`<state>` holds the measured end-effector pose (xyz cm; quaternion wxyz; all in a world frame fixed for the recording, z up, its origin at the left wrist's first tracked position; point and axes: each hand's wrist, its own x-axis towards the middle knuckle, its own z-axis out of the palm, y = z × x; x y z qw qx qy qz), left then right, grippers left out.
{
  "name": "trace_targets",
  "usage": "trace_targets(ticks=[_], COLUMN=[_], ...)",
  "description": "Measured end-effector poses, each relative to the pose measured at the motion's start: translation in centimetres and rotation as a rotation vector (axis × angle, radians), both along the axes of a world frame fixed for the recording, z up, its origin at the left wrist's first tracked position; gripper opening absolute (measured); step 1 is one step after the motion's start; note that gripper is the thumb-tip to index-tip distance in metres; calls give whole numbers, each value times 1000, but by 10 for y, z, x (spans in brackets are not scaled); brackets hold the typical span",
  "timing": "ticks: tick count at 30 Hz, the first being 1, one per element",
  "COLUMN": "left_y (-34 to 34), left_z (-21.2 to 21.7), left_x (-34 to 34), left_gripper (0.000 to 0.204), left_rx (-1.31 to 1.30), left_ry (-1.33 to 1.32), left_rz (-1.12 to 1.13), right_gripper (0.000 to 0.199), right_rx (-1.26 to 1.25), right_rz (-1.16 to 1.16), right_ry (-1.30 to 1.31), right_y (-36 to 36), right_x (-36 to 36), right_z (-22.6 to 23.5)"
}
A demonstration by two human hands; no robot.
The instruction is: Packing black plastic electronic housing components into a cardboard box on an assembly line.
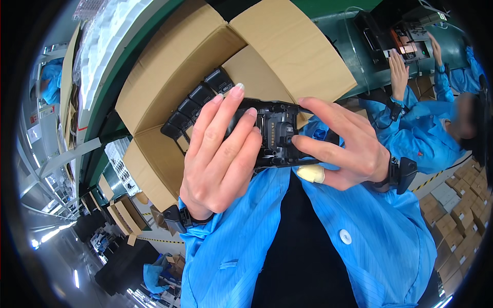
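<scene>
A black plastic device housing point(277, 131) lies between my two hands, with a row of gold contacts and a recess at its right end. My left hand point(223, 154) rests over its left part, fingers stretched across the top and its thumb hidden. My right hand point(349, 149) holds the right end, its fingertips on the upper edge and beside the contacts. A pale yellow cover point(310, 174) sits on one digit of that hand. Just beyond, several black plastic units point(197, 97) stand in a row inside an open cardboard box point(159, 108).
Box flaps point(295, 46) spread out beyond my hands. A co-worker point(421, 128) in blue sits at the right by a green bench point(344, 31) with black equipment. Stacked cartons point(457, 210) stand at the lower right. White trays point(110, 46) fill a shelf at the upper left.
</scene>
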<state>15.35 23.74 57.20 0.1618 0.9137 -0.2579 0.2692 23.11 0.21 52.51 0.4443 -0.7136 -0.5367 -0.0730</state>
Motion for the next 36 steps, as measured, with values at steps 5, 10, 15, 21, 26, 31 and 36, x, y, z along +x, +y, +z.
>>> trace_targets(ticks=[5,10,15,21,26,31,36], left_y=[3,7,7,7,10,17,28], left_z=[-1,-5,0,2,1,-3,-11], left_x=[-2,-5,-8,-8,-6,-1,3], left_gripper=[19,25,31,37,43,46,47], left_rx=[-39,-99,-120,-113,-206,-276,-427], left_ry=[1,4,46,77,193,350,471], left_rz=[16,39,60,88,120,145,90], right_gripper=[50,54,51,49,44,42,44], right_rx=[72,94,112,145,99,54,114], right_rz=[19,-5,-13,-33,-32,-3,-20], right_ry=[69,70,109,120,213,578,611], right_y=[-2,-3,-1,1,1,1,7], right_x=[1,0,0,1,1,2,3], right_z=[-4,-5,-5,-8,-6,-20,-26])
